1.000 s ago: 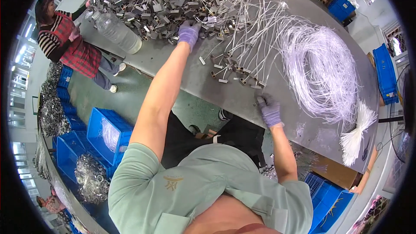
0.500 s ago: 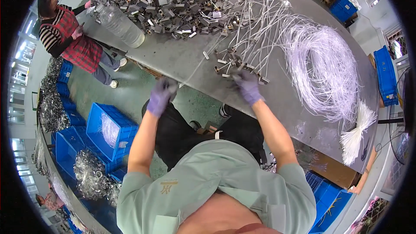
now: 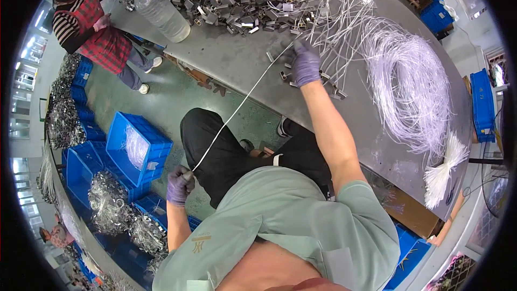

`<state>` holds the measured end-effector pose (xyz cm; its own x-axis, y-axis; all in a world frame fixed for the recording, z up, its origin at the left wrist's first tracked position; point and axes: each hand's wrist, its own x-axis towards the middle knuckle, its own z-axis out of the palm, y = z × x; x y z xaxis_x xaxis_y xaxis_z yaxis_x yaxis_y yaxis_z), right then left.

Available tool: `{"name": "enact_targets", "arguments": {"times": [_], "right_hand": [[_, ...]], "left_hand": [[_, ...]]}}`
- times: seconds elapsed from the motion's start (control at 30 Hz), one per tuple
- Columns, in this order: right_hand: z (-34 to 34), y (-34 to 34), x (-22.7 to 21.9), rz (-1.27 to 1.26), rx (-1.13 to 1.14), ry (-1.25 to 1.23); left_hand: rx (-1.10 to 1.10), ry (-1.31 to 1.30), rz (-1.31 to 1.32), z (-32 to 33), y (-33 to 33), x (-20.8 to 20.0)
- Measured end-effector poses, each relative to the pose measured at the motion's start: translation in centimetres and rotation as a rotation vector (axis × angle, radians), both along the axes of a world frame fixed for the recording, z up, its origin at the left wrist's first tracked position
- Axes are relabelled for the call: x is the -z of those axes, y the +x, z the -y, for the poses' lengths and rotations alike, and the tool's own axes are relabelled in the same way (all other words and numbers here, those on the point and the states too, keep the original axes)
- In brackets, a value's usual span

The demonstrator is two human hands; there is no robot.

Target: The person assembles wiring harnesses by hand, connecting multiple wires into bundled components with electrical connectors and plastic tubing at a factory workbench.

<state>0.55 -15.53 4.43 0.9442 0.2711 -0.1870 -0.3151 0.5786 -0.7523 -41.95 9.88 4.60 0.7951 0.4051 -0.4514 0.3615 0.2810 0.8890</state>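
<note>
A thin white wire (image 3: 222, 127) runs taut on a slant from beside my legs up over the table. At its near end, low on the left, my left hand (image 3: 180, 185) in a purple glove is closed round it. My right hand (image 3: 307, 64), gloved alike, is over the tabletop with bent fingers at the wire's far end; the fingertips are partly hidden. Beside and under this hand lies a small cluster of grey metal pieces (image 3: 336, 94) with white wires attached. A large heap of grey block-shaped pieces (image 3: 221, 0) with wires spreads behind it.
A big coil of clear strands (image 3: 401, 91) and a tied white bundle (image 3: 444, 170) lie on the grey table (image 3: 226, 54) at right. A large clear bottle (image 3: 160, 13) stands far left. Another person (image 3: 91, 27) stands past the table's left edge. Blue crates (image 3: 153, 156) sit at lower left.
My left hand has pulled down and left, toward my body, with the wire now stretched from it. My right hand has moved up and farther over the table.
</note>
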Motion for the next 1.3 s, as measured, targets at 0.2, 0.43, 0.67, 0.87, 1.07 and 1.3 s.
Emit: {"name": "enact_targets", "arguments": {"times": [0.2, 0.43, 0.67, 0.87, 1.07, 1.3], "right_hand": [[3.1, 1.0, -4.1, 0.116, 0.173, 0.007], [3.3, -0.4, -5.2, 0.119, 0.204, -0.065], [1.2, -3.8, -0.7, 0.290, 0.044, -0.457], [3.0, -6.0, -7.5, 0.245, -0.376, -0.450], [3.9, -6.9, -9.8, 0.278, -0.266, -0.500], [3.2, -9.0, -7.5, 0.711, -0.357, -0.782]], "left_hand": [[-0.085, -0.013, 0.011, -1.2, 0.1, 0.6], [-0.104, 0.031, 0.050, -2.5, 0.2, 1.2], [0.014, -0.175, 0.152, 0.4, 4.2, -0.7], [-0.014, -0.143, 0.054, 2.3, 7.0, 0.0], [0.088, -0.247, 0.226, 5.3, 11.4, -1.8], [0.051, 0.223, 0.011, 8.6, 16.0, -4.3]]}}
